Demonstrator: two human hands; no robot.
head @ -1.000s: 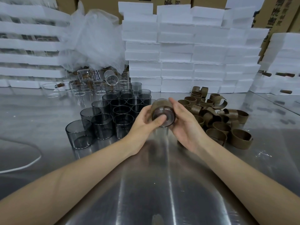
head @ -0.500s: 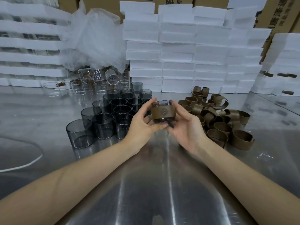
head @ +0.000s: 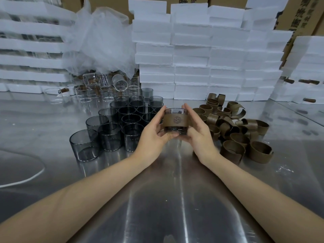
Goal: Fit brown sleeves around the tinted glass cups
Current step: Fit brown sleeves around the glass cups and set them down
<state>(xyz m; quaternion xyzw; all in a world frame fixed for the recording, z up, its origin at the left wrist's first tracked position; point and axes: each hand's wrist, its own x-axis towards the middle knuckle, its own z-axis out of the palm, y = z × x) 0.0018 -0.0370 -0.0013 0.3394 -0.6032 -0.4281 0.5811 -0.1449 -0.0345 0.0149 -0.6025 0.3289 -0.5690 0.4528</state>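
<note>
left hand (head: pixel 152 135) + right hand (head: pixel 199 135) – both grasp tinted cup (head: pixel 175 120) | brown sleeve (head: pixel 175 120) around its middle | upright

The left hand (head: pixel 153 135) and right hand (head: pixel 199 135) wrap the cup (head: pixel 175 112) from either side, hiding its flanks, its far wall and part of its base; most of their fingers go behind it. The stamp (head: pixel 175 119) on the sleeve (head: pixel 168 121) is too small to read. Nearer than the grip, both forearms run out of the bottom edge. Far left of it, a white cord (head: pixel 26 179) is cut by the left edge. Beyond and left, the clear glasses (head: pixel 105 90) blur together under a bag (head: pixel 101 41) that covers the rear ones. High behind, the cartons (head: pixel 296 16) are cropped, their print cut short.
</note>
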